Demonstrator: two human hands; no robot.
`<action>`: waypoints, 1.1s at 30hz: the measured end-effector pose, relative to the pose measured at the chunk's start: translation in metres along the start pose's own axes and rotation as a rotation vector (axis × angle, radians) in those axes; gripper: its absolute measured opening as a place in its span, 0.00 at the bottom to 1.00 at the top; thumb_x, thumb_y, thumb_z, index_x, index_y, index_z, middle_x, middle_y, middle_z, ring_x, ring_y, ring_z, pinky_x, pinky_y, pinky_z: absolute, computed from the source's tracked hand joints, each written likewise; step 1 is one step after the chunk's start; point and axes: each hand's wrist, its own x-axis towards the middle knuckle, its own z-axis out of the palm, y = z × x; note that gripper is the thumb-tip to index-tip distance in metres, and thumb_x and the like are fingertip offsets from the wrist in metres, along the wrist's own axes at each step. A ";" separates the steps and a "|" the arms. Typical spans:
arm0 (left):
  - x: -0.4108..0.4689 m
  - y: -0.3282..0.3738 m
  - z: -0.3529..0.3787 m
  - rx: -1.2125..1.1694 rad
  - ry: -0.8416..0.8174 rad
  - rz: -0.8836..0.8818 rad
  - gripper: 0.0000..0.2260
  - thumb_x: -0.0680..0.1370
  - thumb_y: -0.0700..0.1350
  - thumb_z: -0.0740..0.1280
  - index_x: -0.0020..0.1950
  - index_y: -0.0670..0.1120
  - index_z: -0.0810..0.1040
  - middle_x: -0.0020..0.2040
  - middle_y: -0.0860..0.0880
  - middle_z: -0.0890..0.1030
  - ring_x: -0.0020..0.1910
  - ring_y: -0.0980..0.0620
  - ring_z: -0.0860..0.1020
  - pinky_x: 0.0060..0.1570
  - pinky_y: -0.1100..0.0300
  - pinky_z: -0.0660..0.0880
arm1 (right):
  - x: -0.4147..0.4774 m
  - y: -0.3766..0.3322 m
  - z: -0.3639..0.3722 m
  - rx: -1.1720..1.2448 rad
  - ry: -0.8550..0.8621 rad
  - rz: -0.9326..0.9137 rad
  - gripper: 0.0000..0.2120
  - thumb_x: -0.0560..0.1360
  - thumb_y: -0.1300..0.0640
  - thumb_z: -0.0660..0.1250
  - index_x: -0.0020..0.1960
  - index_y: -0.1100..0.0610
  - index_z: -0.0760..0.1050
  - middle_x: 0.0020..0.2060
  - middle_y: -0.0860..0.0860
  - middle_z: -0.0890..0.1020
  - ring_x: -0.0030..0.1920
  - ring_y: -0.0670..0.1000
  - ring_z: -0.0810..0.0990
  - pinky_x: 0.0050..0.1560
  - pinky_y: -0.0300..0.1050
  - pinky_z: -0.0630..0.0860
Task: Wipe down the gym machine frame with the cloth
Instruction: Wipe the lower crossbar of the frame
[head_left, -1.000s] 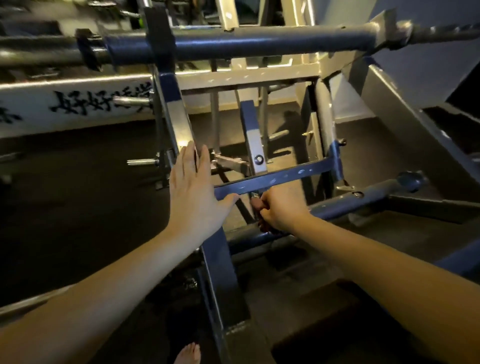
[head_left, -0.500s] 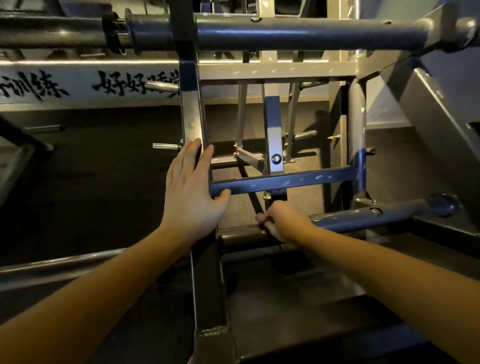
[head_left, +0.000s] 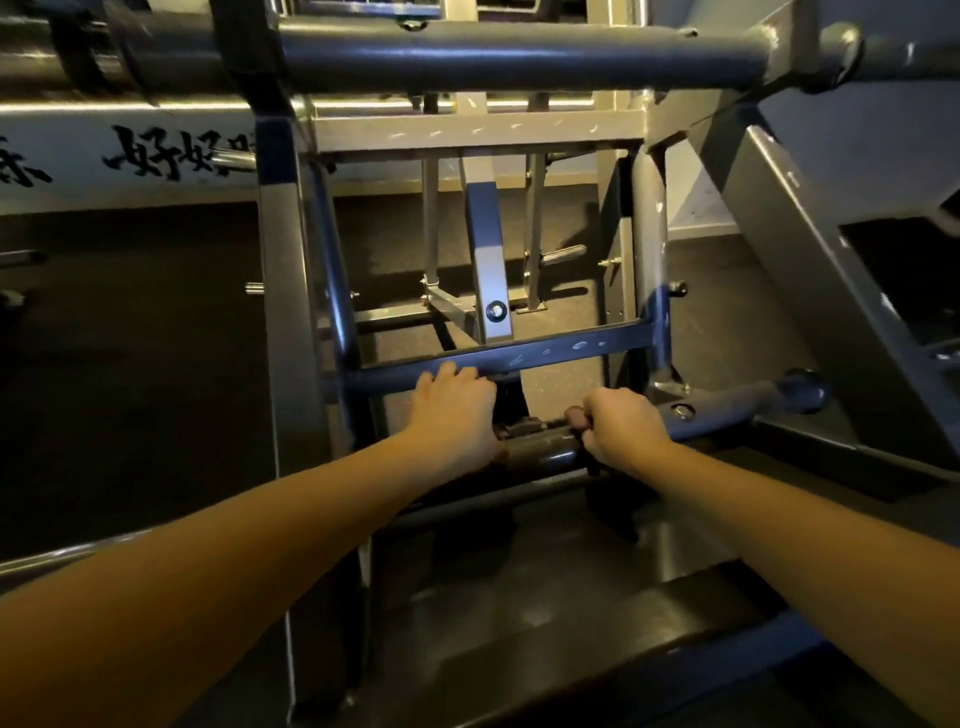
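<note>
The left hand (head_left: 452, 410) curls its fingers over the blue flat steel crossbar (head_left: 571, 345), and just below those fingers the right hand (head_left: 623, 428) wraps its fingers tightly round the dark round steel tube (head_left: 540, 453).

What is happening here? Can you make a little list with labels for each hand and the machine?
Place: a gym, seen from a camera on the person's head
Left hand: fingers hooked over the blue crossbar
Right hand: grip curled round the lower round bar
Cloth: not plainly seen; it may be tucked in the right hand
Above: a thick grey top bar
Behind: a white wall with black writing
Ground: dark floor
</note>
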 end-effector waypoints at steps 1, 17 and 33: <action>0.004 0.003 0.009 -0.003 -0.018 -0.028 0.27 0.74 0.60 0.74 0.69 0.49 0.76 0.68 0.47 0.74 0.68 0.45 0.68 0.67 0.46 0.66 | 0.000 0.000 0.000 0.023 0.014 0.007 0.04 0.78 0.56 0.69 0.51 0.54 0.76 0.46 0.51 0.78 0.49 0.53 0.77 0.51 0.48 0.75; 0.015 0.008 0.080 -0.092 -0.001 -0.131 0.18 0.73 0.62 0.74 0.58 0.53 0.80 0.56 0.50 0.77 0.60 0.49 0.70 0.62 0.51 0.67 | 0.011 0.024 0.012 0.183 -0.037 0.028 0.06 0.80 0.57 0.67 0.56 0.54 0.78 0.50 0.52 0.80 0.53 0.53 0.81 0.55 0.49 0.78; 0.013 0.011 0.073 -0.042 -0.010 -0.104 0.20 0.75 0.63 0.72 0.62 0.55 0.80 0.58 0.50 0.77 0.61 0.49 0.69 0.63 0.52 0.67 | 0.016 0.034 0.013 0.149 -0.002 0.044 0.07 0.81 0.55 0.67 0.57 0.55 0.78 0.46 0.51 0.78 0.49 0.51 0.78 0.54 0.47 0.77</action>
